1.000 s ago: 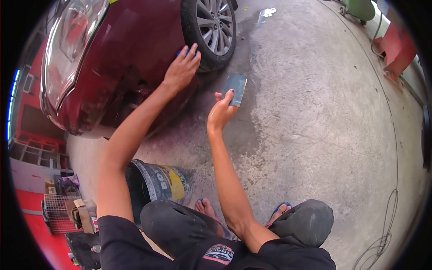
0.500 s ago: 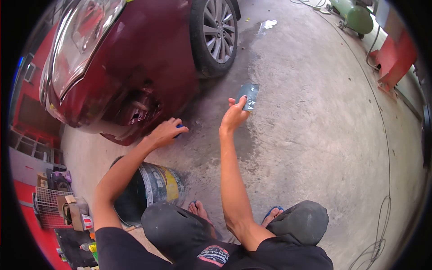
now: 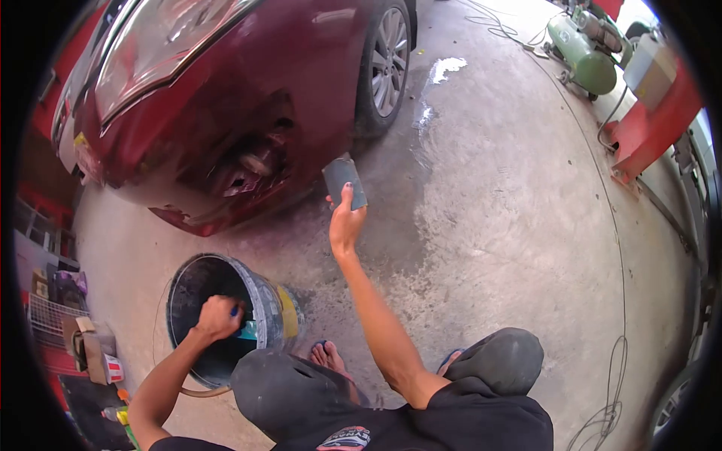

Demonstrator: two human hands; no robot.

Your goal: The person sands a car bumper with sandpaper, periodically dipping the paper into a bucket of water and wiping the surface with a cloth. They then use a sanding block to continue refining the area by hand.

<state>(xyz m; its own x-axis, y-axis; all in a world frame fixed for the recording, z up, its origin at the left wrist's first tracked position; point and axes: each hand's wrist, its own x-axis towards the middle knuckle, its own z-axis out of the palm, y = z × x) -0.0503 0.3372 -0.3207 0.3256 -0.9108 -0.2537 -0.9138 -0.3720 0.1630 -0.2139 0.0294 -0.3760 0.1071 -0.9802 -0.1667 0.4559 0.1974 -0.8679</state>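
Observation:
My left hand (image 3: pixel 218 319) reaches inside the mouth of a dark, paint-stained bucket (image 3: pixel 268 307), its fingers closed on a small blue thing (image 3: pixel 236 310) whose kind I cannot tell. Beside those fingers a turquoise patch shows in the bucket. Out in front, my right hand (image 3: pixel 347 229) pinches a grey rectangular sheet of sandpaper (image 3: pixel 340 177), thumb flat on its face and the other fingers mostly hidden behind. The sheet overlaps the lower edge of a dark red car (image 3: pixel 301 90) in this view. An opening with exposed parts (image 3: pixel 256 167) shows in the car's bumper.
The car's front wheel (image 3: pixel 389 64) stands behind the sandpaper. Water (image 3: pixel 447 68) wets the concrete floor. A green air compressor (image 3: pixel 583 56) and a red metal post (image 3: pixel 650 116) are at the upper right. A cable (image 3: pixel 618 376) runs along the right; boxes (image 3: pixel 94 349) lie at the left.
My left hand has moved down from near the bumper into the bucket, still holding the blue thing. My right hand and the sandpaper now appear farther left, closer to the car in view.

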